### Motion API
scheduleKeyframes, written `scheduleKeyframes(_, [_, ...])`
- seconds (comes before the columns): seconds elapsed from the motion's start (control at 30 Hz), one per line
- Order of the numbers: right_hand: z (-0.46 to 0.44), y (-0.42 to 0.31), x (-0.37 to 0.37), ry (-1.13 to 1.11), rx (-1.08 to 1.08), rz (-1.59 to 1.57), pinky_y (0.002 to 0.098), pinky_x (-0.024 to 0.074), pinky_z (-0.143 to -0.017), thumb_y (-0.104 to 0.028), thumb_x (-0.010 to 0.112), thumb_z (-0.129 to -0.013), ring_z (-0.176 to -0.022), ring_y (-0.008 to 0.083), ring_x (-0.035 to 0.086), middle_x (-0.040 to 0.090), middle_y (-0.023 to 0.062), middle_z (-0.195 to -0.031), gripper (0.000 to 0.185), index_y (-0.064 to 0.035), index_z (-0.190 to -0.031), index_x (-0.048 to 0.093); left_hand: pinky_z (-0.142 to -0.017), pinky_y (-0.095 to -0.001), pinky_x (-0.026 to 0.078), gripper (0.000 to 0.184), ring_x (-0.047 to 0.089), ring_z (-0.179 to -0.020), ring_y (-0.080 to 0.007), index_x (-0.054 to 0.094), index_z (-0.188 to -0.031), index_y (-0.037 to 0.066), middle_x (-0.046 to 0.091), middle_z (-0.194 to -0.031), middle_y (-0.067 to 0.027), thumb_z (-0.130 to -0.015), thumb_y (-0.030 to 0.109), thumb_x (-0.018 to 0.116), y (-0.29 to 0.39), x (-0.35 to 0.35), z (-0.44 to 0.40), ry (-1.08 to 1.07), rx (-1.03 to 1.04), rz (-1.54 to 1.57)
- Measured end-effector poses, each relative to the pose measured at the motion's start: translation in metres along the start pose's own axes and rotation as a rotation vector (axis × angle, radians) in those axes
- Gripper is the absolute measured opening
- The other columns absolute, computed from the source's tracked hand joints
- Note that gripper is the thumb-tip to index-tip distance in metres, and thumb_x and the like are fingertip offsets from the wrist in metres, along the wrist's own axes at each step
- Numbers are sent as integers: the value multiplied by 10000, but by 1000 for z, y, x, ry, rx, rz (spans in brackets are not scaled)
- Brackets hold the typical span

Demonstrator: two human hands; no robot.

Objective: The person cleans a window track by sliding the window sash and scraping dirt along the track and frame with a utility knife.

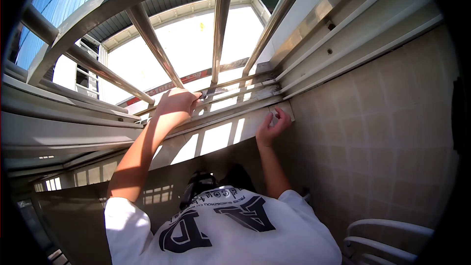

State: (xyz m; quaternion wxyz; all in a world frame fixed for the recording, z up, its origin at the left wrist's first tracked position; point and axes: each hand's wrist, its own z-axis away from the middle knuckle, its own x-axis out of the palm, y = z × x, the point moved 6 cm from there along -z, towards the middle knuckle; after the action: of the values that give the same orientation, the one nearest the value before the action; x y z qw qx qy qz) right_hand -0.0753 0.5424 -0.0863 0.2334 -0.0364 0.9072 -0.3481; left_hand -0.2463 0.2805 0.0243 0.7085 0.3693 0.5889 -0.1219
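Pinching is being done by the left hand [177, 104], its grip nearly closed, apparently on a small dark object [203, 96], too small to identify, over the window track [245, 99] near the metal bars [221, 34]. The right hand [275, 125] is being held half open near the windowsill [216, 137], nothing visibly gripped.

From close above the shirt [240, 243], the head view (wide, dark-cornered) faces down and forward onto the window track [244, 96].
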Motion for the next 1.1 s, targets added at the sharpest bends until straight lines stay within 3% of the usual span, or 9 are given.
scheduleKeyframes(0.2, [3,5,2,-20,9,35,418,411,-887,-57,632,-897,-926,272,514,584,107,-1039,231,-38,-1128,630,-710,-450,543,221,693,-787,-363,765,-1157,91,720,-868,-174,-957,123,677,-7,-4,-3,-15,48,68])
scheduleKeyframes(0.57, [1,1,2,-12,-60,69,426,424,-875,-85,634,-908,-955,295,525,587,125,-1059,231,-26,-1132,628,-687,-438,547,250,699,-791,-345,758,-1190,123,735,-895,-155,-964,197,680,-15,-3,9,71,54,117])
scheduleKeyframes(0.67, [0,-1,2,0,-76,77,425,423,-875,-95,635,-909,-953,298,526,587,128,-1052,228,-25,-1126,628,-673,-436,536,253,691,-760,-342,758,-1189,130,728,-864,-156,-972,225,670,-32,7,8,-3,-5,27])
scheduleKeyframes(0.8, [-3,-6,2,-13,-79,81,426,424,-877,-100,635,-907,-948,302,527,588,131,-1042,228,-24,-1122,628,-693,-444,541,272,694,-761,-346,757,-1203,188,720,-829,-159,-998,312,628,-21,36,-9,-157,-180,196])
scheduleKeyframes(0.97, [-3,-6,1,-29,-77,86,428,424,-884,-103,636,-902,-952,306,531,590,132,-1036,233,-26,-1122,628,-748,-455,574,285,717,-844,-344,761,-1180,220,745,-888,-137,-1024,378,583,38,61,-61,-94,-94,76])
scheduleKeyframes(1.1, [-2,-3,0,-22,-67,109,445,414,-904,-124,638,-902,-969,316,533,593,132,-1040,234,-29,-1116,632,-743,-458,579,294,723,-854,-318,764,-1176,213,753,-902,-118,-1019,393,593,31,36,-59,-181,-101,-39])
